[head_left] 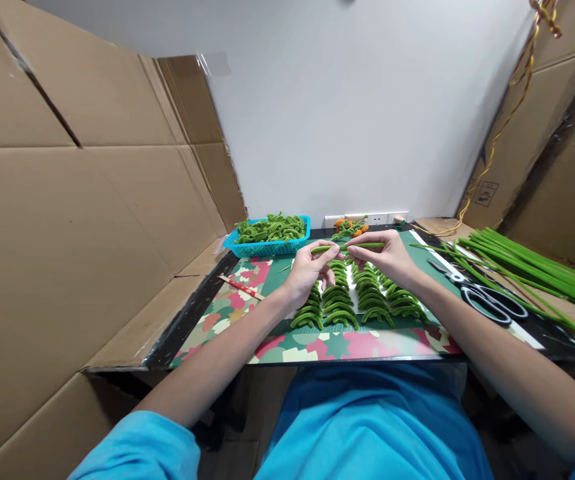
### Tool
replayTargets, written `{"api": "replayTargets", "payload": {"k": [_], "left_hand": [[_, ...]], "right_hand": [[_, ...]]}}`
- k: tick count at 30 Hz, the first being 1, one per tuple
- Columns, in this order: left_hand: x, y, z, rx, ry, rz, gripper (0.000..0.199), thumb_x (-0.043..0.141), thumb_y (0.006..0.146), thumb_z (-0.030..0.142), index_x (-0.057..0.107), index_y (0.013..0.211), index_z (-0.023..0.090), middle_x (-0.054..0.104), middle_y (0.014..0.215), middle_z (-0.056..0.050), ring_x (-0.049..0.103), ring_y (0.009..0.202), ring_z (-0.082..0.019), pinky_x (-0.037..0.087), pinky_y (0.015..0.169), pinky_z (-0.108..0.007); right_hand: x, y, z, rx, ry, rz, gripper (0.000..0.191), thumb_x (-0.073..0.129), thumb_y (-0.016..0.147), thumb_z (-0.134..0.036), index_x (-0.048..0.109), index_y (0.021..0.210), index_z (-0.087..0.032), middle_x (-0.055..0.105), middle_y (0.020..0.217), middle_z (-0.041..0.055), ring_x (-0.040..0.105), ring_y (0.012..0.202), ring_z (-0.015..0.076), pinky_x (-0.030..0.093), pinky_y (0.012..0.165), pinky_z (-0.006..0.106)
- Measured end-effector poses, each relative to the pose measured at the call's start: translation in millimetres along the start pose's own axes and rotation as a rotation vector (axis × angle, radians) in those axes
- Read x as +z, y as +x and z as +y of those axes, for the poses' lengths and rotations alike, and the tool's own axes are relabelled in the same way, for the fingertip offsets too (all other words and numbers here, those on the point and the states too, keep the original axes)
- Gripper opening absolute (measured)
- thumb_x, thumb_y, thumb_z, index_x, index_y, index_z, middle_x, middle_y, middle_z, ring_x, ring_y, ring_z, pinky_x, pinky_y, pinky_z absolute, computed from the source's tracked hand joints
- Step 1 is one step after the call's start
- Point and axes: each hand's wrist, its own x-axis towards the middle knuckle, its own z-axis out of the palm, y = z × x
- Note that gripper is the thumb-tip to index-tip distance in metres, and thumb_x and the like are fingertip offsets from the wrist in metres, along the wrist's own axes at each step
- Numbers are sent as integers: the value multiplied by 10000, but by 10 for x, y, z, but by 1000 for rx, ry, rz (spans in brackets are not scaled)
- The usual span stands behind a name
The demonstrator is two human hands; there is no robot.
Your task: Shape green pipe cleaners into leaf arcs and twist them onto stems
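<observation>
Left hand: the left hand pinches one end of a green fuzzy stem between thumb and fingertips, held above the table's middle.
Right hand: the right hand grips the other end of the same stem, fingers curled over it.
Stem position: it runs level between both hands, just above the rows of bent pieces.
Handling: it is probably very light, soft on the outside with a bendable wire core; it should hold whatever curve it is given. The best hold is likely near each end, as both hands do here.
Bent pieces: rows of green folded loops lie on the mat, ridged and plush, tightly packed.
Mat: a patterned sheet in pink, green and cream, flat and smooth.
Basket: a blue plastic basket at the far left, heaped with more green curls.
Straight stems: a long bundle of straight green stems lies at the right.
Scissors: black-handled scissors rest beside the bundle.
Surroundings: brown cardboard walls stand on both sides.
</observation>
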Motion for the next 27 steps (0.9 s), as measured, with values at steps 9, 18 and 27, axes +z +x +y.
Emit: {"api": "replayTargets", "payload": {"k": [9,18,27], "left_hand": [[9,4,10,19,55,6,539,902,739,562,665,1000,155,800,937,-69,643,412,-115,397,311,-203],[-15,27,22,12,27,67,498,904,747,531,681,951,135,753,879,-41,601,405,-81,372,310,-199],[-34,33,17,-76,-47,20,411,902,775,460,689,896,131,728,868,-21,591,419,-55,345,313,-185]], "right_hand": [[11,-1,-2,-16,-5,-12,298,881,824,-442,838,928,-166,798,786,65,709,568,170,640,546,313],[-81,-69,85,-586,-778,43,195,634,1041,-265,825,1072,-237,821,1051,73,771,844,172,606,670,262],[-159,-74,122,-880,-1128,85,229,597,1006,-121,763,1082,-259,758,1015,69,706,878,176,556,718,276]]}}
